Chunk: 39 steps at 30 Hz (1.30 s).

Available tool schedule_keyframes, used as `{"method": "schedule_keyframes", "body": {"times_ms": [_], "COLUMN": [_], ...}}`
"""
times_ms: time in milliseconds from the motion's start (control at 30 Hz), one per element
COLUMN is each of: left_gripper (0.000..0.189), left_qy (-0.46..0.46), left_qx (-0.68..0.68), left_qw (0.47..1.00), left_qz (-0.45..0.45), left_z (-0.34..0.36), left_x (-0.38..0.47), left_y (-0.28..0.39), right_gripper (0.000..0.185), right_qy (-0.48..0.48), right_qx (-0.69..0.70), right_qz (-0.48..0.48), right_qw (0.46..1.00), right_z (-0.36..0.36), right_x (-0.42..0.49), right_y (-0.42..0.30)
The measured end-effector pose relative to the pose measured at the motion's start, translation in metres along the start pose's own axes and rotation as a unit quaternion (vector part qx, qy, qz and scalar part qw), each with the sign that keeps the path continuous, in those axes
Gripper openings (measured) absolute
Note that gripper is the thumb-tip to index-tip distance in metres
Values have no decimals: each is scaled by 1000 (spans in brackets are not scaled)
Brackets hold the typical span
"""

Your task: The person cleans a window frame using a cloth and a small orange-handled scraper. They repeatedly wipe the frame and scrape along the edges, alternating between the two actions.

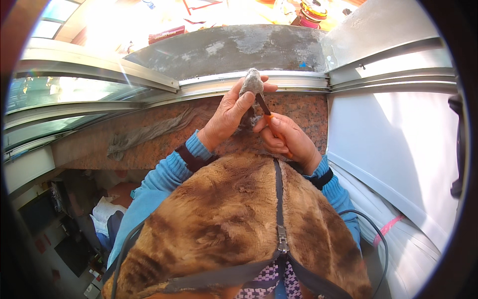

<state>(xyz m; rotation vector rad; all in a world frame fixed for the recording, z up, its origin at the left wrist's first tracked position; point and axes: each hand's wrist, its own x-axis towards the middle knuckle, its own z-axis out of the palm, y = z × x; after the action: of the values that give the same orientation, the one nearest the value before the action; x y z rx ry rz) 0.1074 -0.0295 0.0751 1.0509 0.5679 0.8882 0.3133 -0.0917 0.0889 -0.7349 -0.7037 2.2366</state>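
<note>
Above a speckled red-brown granite windowsill (pixel 306 108), my left hand (pixel 233 108) grips a grey, fuzzy clump (pixel 252 82), perhaps lint or a dirty rag. Its thumb presses on the near side while fingers show behind. My right hand (pixel 285 136) is closed around a small tool's orange handle (pixel 275 130). The tool's dark flat shank (pixel 263 104) points up at the clump, and its tip is at or just behind the clump's lower edge. Looser grey fluff (pixel 249 119) hangs below, between both hands. What kind of tool it is I cannot tell.
A strip of grey netting (pixel 160 129) lies along the sill to the left. Behind runs the aluminium window track (pixel 257 80), with sliding frames (pixel 108 69) at left and a concrete ledge (pixel 239 45) beyond. White panelling (pixel 373 127) and a cable (pixel 377 228) are on the right.
</note>
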Motion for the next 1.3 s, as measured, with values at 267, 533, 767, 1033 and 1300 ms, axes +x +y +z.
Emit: {"method": "schedule_keyframes", "body": {"times_ms": [267, 533, 767, 1033, 1300], "left_gripper": [27, 25, 39, 31, 26], "left_qy": [-6, 24, -108, -212, -244], "left_qx": [-72, 390, 538, 600, 620], "left_qw": [993, 920, 835, 771, 746], "left_qz": [-98, -41, 34, 11, 6], "left_z": [9, 4, 33, 54, 66], "left_x": [7, 72, 149, 185, 205], "left_y": [8, 11, -53, -92, -96], "right_gripper": [50, 26, 27, 32, 30], "right_qy": [-9, 351, 443, 426, 428], "right_qx": [-135, -564, -665, -705, -695], "right_qz": [1, -86, -152, -184, -188], "right_qw": [991, 743, 582, 536, 546], "right_z": [-16, -84, -135, -154, -152], "right_x": [10, -40, -67, -63, -63], "right_y": [2, 40, 66, 77, 73]}}
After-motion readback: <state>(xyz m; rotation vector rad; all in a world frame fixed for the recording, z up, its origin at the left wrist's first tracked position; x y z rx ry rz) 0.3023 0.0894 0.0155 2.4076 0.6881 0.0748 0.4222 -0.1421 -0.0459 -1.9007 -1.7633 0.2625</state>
